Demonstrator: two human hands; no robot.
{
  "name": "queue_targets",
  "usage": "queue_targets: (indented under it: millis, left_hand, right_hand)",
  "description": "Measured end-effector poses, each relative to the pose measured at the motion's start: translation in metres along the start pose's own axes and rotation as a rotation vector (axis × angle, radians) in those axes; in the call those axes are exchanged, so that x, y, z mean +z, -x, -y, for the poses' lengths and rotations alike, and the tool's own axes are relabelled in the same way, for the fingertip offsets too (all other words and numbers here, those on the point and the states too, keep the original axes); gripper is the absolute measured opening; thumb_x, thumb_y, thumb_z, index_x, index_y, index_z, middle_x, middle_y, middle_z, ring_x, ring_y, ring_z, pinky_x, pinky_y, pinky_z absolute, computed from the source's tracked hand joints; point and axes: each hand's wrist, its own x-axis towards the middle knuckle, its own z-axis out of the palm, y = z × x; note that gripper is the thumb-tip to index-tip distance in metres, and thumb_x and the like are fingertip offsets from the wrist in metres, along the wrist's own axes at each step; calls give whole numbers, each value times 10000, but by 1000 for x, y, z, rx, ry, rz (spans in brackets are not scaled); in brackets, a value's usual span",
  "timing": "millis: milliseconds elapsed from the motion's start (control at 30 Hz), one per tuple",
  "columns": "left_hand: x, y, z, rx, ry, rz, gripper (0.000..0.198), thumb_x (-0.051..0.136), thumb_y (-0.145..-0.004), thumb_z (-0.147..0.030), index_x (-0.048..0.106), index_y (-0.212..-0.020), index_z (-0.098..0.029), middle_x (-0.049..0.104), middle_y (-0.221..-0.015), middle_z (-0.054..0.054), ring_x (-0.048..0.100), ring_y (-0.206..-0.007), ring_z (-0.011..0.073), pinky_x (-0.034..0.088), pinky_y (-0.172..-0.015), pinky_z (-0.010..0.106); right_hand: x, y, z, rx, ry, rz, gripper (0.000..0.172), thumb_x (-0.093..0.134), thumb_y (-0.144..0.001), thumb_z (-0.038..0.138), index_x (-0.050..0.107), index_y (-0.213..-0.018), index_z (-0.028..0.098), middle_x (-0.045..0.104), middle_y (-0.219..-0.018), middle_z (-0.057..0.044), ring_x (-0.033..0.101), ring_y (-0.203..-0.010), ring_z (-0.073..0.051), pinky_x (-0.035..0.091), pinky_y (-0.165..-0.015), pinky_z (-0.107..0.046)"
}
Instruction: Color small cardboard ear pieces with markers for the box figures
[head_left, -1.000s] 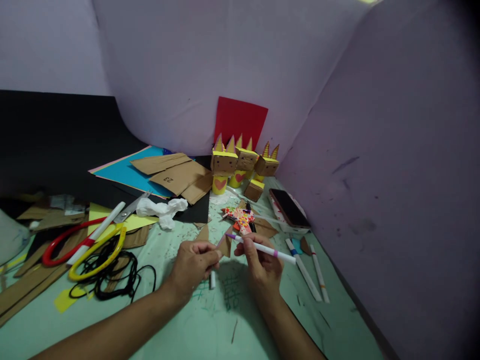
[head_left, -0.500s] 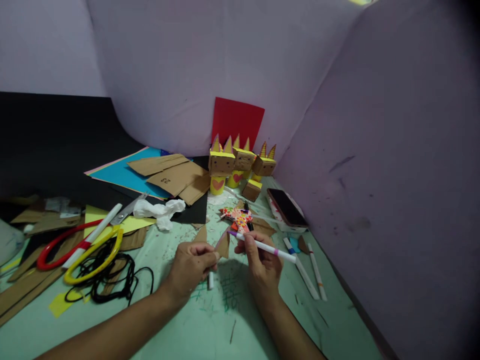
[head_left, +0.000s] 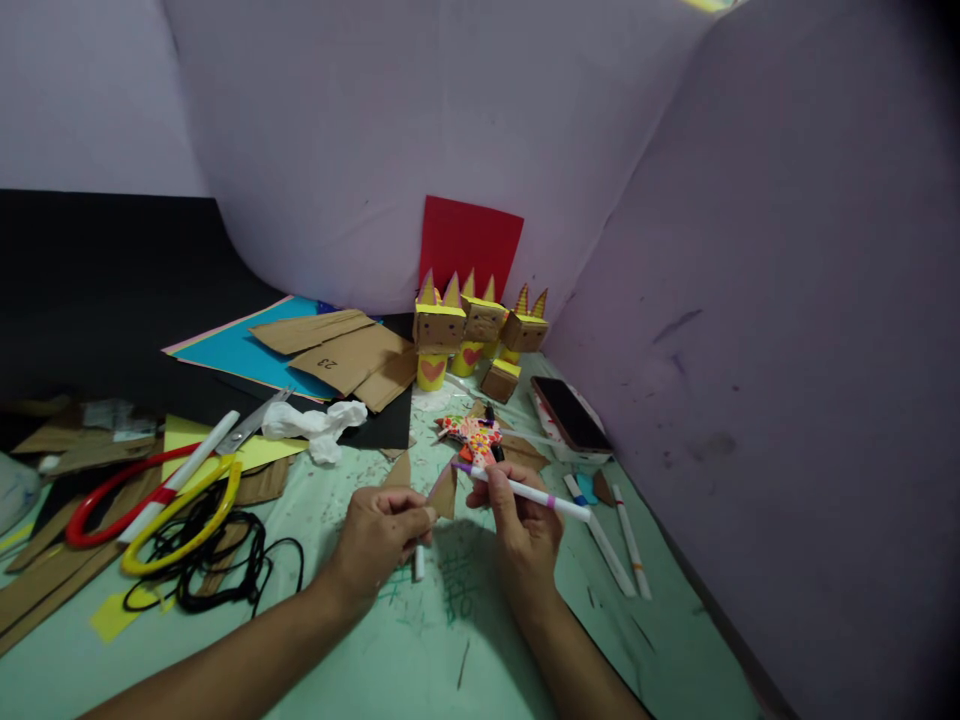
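Note:
Between the thumb and fingers of my left hand (head_left: 381, 535) is a small pointed cardboard piece (head_left: 445, 494) with a purple edge. My right hand (head_left: 525, 525) grips a white marker (head_left: 529, 492) with a purple band, its purple tip touching or very close to the top of the piece. Below my left fingers lies a white marker cap (head_left: 419, 563) on the green table. Another cardboard triangle (head_left: 400, 470) shows behind the left hand. Just beyond the hands are a patterned fabric bow (head_left: 471, 432) and a dark marker tip or cap beside it.
Several box-headed cardboard figures (head_left: 439, 330) with pointed ears stand at the back before a red sheet (head_left: 471, 240). Scissors (head_left: 150, 500), black cord (head_left: 217, 560), crumpled tissue (head_left: 319, 428) and cardboard sheets (head_left: 352, 360) lie left. A phone (head_left: 571, 415) and loose markers (head_left: 631, 540) are right.
The whole view has shifted slightly, so things appear a little further left. Both hands keep the same grips, and the marker tip stays at the cardboard piece's top edge.

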Motion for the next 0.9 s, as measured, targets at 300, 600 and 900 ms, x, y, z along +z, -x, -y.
queue_targets:
  millis: [300,600,900]
  left_hand:
    - [-1,-1,4,-16,2,-4,193,659,-508,-296,577,-473,-124,491,-396,-27,337,-347,42,195,-363,178]
    - [-1,1,0,6,-23,0,198,640,-516,-293,560,-428,-135,429,-334,-44,273,-313,35,132,-346,188]
    - [-2,0,4,-1,-26,7,197,635,-521,-300,578,-453,-124,462,-370,-34,283,-320,29,132,-347,184]
  right_hand:
    - [1,-1,0,28,-17,-31,218,553,-820,375,589,-809,160,620,-587,5,605,-537,-137,481,-531,-253]
    - [0,-1,1,30,7,-17,226,549,-818,381,593,-794,161,620,-585,1,601,-534,-142,473,-527,-255]
    - [-2,4,5,6,10,126,249,533,-826,350,597,-671,166,591,-542,3,552,-508,-128,423,-525,-245]
